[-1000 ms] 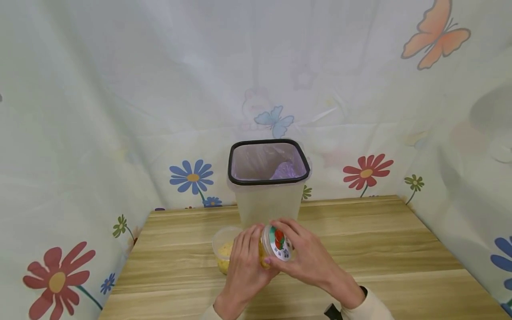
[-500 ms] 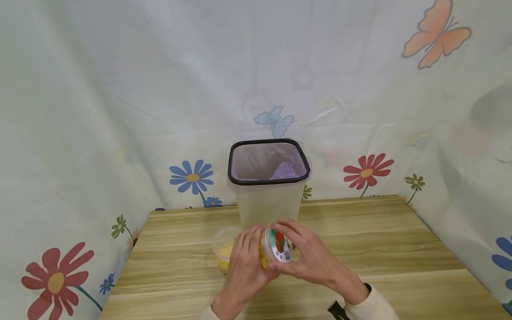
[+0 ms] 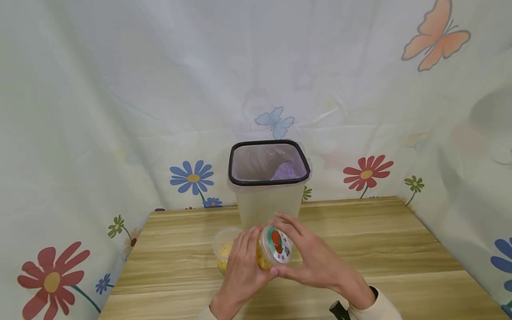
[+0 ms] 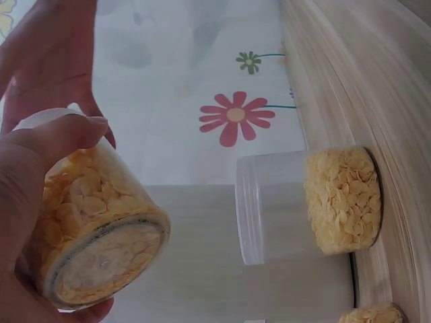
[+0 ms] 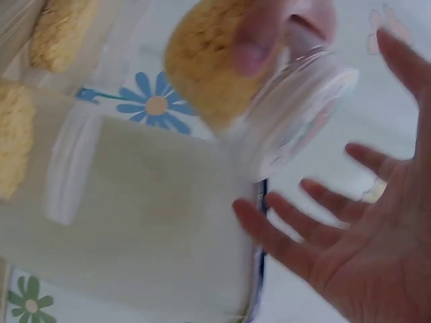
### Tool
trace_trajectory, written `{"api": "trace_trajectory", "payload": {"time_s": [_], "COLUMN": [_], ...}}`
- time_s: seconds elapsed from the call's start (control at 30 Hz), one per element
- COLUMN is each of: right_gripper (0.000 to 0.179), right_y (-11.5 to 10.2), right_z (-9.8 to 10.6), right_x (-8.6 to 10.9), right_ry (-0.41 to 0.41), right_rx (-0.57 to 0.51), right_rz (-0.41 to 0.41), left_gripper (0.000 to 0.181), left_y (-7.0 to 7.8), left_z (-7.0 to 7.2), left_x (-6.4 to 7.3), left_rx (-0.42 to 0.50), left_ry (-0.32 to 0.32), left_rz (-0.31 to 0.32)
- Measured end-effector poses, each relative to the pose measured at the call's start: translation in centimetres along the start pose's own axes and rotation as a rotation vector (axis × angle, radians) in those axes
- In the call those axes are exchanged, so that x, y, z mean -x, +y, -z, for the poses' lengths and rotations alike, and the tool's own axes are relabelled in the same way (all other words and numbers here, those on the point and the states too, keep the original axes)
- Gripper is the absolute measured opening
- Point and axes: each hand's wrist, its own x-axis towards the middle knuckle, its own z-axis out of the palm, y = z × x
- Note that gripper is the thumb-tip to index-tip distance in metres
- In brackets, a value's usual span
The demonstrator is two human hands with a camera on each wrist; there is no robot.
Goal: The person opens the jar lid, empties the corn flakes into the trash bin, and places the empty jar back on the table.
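Observation:
In the left wrist view a clear plastic jar (image 4: 94, 222) of yellow flakes is tilted, and my left hand (image 4: 34, 168) grips it round the side. Its lid (image 3: 278, 244) carries a round label with a red picture. My right hand (image 5: 377, 222) has its fingers spread around the lid, apart from it in the right wrist view. In the head view my left hand (image 3: 244, 266) covers much of the jar's body, with my right hand (image 3: 312, 258) on the lid side. A second jar (image 4: 343, 202), part filled with flakes, stands upright on the table.
Behind the hands stands a pale bin with a black rim (image 3: 270, 182) and a purple liner (image 3: 286, 171). Part of another flake jar (image 4: 374, 315) shows at the left wrist view's lower edge. The wooden table (image 3: 360, 240) backs onto a printed curtain (image 3: 192, 89).
My right hand's fingers have opened away from the lid, which they were holding before. The label has turned slightly. My left hand keeps its grip on the jar.

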Motion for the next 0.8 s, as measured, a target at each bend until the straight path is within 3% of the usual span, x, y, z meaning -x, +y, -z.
{"api": "trace_trajectory", "payload": {"time_s": [0.27, 0.47, 0.63, 0.8], "right_gripper": [0.074, 0.068, 0.062, 0.059], "right_y": [-2.0, -2.1, -1.7, -1.2], "right_z": [0.0, -0.5, -0.9, -0.8], "right_x": [-1.4, -2.1, -2.0, -1.7], "right_ry": [0.084, 0.082, 0.079, 0.078], "right_rx": [0.098, 0.129, 0.115, 0.055], "right_rz": [-0.178, -0.277, -0.273, -0.203], "left_gripper": [0.091, 0.089, 0.09, 0.091], "left_y": [0.1, 0.2, 0.3, 0.1], "left_z": [-0.4, -0.3, -0.3, -0.4], "left_x": [-0.4, -0.5, -0.5, -0.4], "left_rx": [-0.025, -0.04, -0.047, -0.05], "left_ry": [0.056, 0.024, 0.033, 0.043], "left_rz": [-0.014, 0.015, -0.003, -0.031]}}
